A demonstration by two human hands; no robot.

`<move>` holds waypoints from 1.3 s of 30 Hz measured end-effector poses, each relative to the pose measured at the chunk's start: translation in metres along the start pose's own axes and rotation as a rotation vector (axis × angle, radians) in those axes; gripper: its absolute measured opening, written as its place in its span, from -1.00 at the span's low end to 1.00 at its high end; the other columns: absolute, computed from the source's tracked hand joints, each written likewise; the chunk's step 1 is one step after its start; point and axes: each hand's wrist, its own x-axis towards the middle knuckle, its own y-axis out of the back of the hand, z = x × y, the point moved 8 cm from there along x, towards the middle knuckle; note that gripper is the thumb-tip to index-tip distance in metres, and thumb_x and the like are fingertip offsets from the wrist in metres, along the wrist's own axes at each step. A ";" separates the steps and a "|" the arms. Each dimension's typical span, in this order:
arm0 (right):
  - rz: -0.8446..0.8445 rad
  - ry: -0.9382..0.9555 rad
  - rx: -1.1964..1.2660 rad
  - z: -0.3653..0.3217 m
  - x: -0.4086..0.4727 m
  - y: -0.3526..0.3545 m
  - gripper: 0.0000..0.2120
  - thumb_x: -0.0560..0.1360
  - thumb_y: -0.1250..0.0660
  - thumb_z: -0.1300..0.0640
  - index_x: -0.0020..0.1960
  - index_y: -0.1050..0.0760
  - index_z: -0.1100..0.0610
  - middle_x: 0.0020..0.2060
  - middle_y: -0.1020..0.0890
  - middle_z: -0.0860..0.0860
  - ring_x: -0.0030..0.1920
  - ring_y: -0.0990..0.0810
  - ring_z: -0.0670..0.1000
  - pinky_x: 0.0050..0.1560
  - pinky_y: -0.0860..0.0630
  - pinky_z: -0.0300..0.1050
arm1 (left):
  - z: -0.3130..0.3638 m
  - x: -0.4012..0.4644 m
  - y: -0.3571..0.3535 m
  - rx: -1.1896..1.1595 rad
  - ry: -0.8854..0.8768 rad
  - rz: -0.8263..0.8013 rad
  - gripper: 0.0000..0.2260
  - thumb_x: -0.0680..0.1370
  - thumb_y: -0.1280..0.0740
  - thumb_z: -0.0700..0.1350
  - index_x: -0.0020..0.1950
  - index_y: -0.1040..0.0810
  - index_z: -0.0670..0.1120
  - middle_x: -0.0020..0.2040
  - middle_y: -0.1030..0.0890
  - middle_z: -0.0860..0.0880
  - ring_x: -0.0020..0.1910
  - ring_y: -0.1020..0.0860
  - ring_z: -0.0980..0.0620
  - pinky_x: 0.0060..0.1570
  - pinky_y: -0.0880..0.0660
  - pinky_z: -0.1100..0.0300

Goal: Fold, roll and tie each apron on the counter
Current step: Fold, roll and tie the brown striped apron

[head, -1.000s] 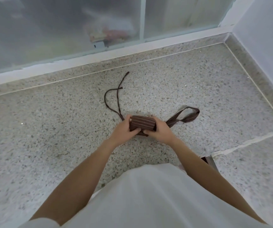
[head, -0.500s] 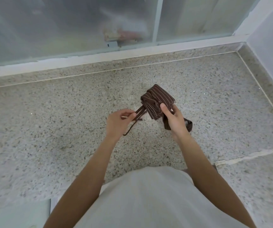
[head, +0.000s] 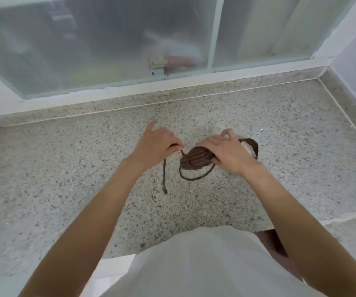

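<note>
Head view looks down on a speckled stone surface (head: 258, 116) that runs to a frosted window (head: 108, 39) at the far side. A brown striped apron (head: 195, 160), rolled into a small bundle, sits near the middle of the surface, under the right hand (head: 226, 153). That hand curls over the bundle's right end and grips it. The left hand (head: 155, 144), just to the left, pinches a thin dark tie string (head: 164, 174) between thumb and fingers; the string's loose end trails toward the near side, and another length loops below the bundle. A wider strap loop (head: 253, 146) sticks out to the right of the right hand.
</note>
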 end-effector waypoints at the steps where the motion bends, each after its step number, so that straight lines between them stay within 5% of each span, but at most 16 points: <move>1: -0.041 0.080 0.051 -0.010 -0.002 -0.003 -0.51 0.32 -0.44 0.22 0.21 -0.46 -0.01 0.11 -0.61 -0.06 0.10 -0.57 0.00 0.18 -0.15 -0.05 | 0.000 0.004 0.008 -0.025 -0.055 0.005 -0.84 0.54 -0.29 0.04 0.02 -0.63 0.09 -0.04 -0.64 0.13 0.04 -0.53 0.14 0.44 0.07 -0.04; 3: -0.049 0.101 0.284 -0.020 -0.008 -0.001 -0.57 0.38 -0.44 0.18 0.20 -0.46 -0.04 0.10 -0.59 -0.17 0.09 -0.54 -0.14 0.26 -0.21 -0.07 | -0.002 0.008 0.016 -0.202 -0.070 0.021 -0.86 0.49 -0.35 0.04 -0.02 -0.65 0.08 -0.08 -0.64 0.18 -0.05 -0.52 0.25 0.45 0.06 0.08; 5: 0.011 0.012 0.689 -0.022 -0.015 0.011 -0.62 0.41 -0.46 0.15 0.19 -0.47 0.01 0.04 -0.59 -0.18 0.07 -0.53 -0.21 0.22 -0.36 -0.10 | -0.009 0.005 0.010 -0.507 0.058 0.039 -0.90 0.46 -0.39 -0.01 -0.05 -0.65 0.08 -0.14 -0.62 0.26 -0.12 -0.53 0.35 0.35 -0.17 0.30; 7: 0.080 -0.138 1.123 -0.018 -0.020 0.020 -0.61 0.39 -0.48 0.15 0.18 -0.47 0.04 0.00 -0.62 -0.13 0.07 -0.57 -0.13 0.14 -0.44 -0.19 | -0.009 -0.003 -0.003 -0.804 0.208 0.084 -0.88 0.48 -0.39 -0.18 -0.06 -0.64 0.02 -0.29 -0.61 0.29 -0.23 -0.56 0.35 -0.01 -0.41 0.44; 9: 0.205 -0.312 1.481 -0.010 -0.023 0.022 -0.51 0.32 -0.52 0.01 0.18 -0.45 0.03 0.01 -0.64 -0.09 0.12 -0.58 -0.05 0.15 -0.47 -0.17 | -0.003 -0.013 -0.021 -1.037 0.355 0.118 -0.84 0.49 -0.33 -0.34 -0.01 -0.62 -0.15 -0.41 -0.60 0.23 -0.36 -0.55 0.33 -0.22 -0.44 0.44; 13: 0.362 -0.550 1.799 0.003 -0.025 0.008 -0.31 0.24 -0.54 -0.12 0.24 -0.41 0.16 0.08 -0.63 0.06 0.12 -0.59 0.07 0.09 -0.53 -0.11 | 0.012 -0.025 -0.061 -1.161 0.511 0.043 -0.90 0.53 -0.32 -0.25 -0.11 -0.64 -0.15 -0.37 -0.63 0.18 -0.25 -0.58 0.32 -0.04 -0.42 0.35; 16: 0.366 -0.641 1.789 0.005 -0.030 0.002 -0.45 0.35 -0.47 0.02 0.26 -0.41 0.17 0.07 -0.64 0.08 0.10 -0.61 0.09 0.11 -0.55 -0.04 | 0.012 -0.033 -0.073 -1.166 0.542 0.077 -0.86 0.59 -0.25 -0.07 0.01 -0.60 0.10 -0.08 -0.63 0.23 -0.06 -0.53 0.42 0.10 -0.38 0.40; 19: 0.372 -0.691 1.724 0.009 -0.033 0.001 -0.65 0.44 -0.38 0.17 0.21 -0.44 0.13 0.03 -0.64 0.04 0.06 -0.63 0.04 0.09 -0.55 -0.08 | 0.017 -0.037 -0.070 -1.247 0.441 0.127 -0.74 0.65 -0.06 0.02 0.16 -0.52 0.15 0.13 -0.58 0.22 0.17 -0.46 0.36 0.21 -0.31 0.44; 23: 0.292 -0.599 1.561 0.010 -0.035 0.010 -0.58 0.41 -0.42 0.15 0.24 -0.42 0.07 0.04 -0.63 -0.04 0.08 -0.61 -0.06 0.06 -0.51 -0.21 | 0.016 -0.036 -0.076 -1.201 0.393 0.012 -0.80 0.63 -0.16 -0.11 0.00 -0.59 -0.01 -0.26 -0.64 0.12 -0.10 -0.63 0.13 0.09 -0.47 0.30; 26: -0.050 -0.301 1.328 -0.004 -0.032 0.016 -0.53 0.37 -0.45 0.08 0.25 -0.42 0.00 0.03 -0.62 -0.12 0.09 -0.58 -0.09 0.05 -0.49 -0.24 | 0.004 -0.033 -0.080 -0.758 0.343 -0.109 -0.81 0.59 -0.23 -0.17 -0.16 -0.58 0.01 -0.28 -0.59 0.14 -0.30 -0.55 0.11 -0.22 -0.44 0.32; 28: -0.328 -0.127 1.059 -0.020 -0.033 0.009 -0.56 0.37 -0.45 0.07 0.23 -0.48 0.00 0.01 -0.63 -0.13 0.06 -0.59 -0.10 0.06 -0.46 -0.22 | 0.002 -0.026 -0.086 -0.423 0.190 -0.279 -0.85 0.57 -0.26 -0.10 -0.12 -0.58 -0.10 -0.22 -0.59 0.04 -0.29 -0.52 0.06 -0.24 -0.42 0.29; 31: -0.510 -0.074 0.584 -0.024 -0.032 -0.018 -0.60 0.36 -0.46 0.11 0.18 -0.53 -0.06 -0.07 -0.66 -0.13 -0.06 -0.58 -0.12 -0.03 -0.46 -0.17 | -0.004 -0.017 -0.081 -0.195 0.086 -0.470 -0.74 0.58 -0.21 0.07 -0.23 -0.49 -0.03 -0.36 -0.47 0.07 -0.42 -0.40 0.13 -0.34 -0.32 0.29; 35: -0.286 -0.289 0.326 -0.003 -0.021 -0.032 -0.63 0.40 -0.40 0.08 0.19 -0.50 -0.06 -0.08 -0.65 -0.08 -0.06 -0.58 -0.03 0.05 -0.42 -0.12 | -0.006 0.000 -0.045 -0.146 0.125 -0.205 -0.74 0.60 -0.16 0.08 -0.15 -0.55 0.00 -0.37 -0.48 0.12 -0.44 -0.38 0.20 -0.39 -0.26 0.32; 39: 0.109 -0.686 0.766 0.020 -0.018 -0.034 -0.62 0.39 -0.46 0.10 0.19 -0.51 0.02 -0.05 -0.60 -0.12 -0.03 -0.55 -0.08 0.00 -0.42 -0.19 | 0.000 -0.012 -0.033 -0.264 0.214 0.126 -0.79 0.58 -0.22 0.05 -0.04 -0.62 0.02 -0.28 -0.54 0.18 -0.36 -0.46 0.20 -0.38 -0.26 0.38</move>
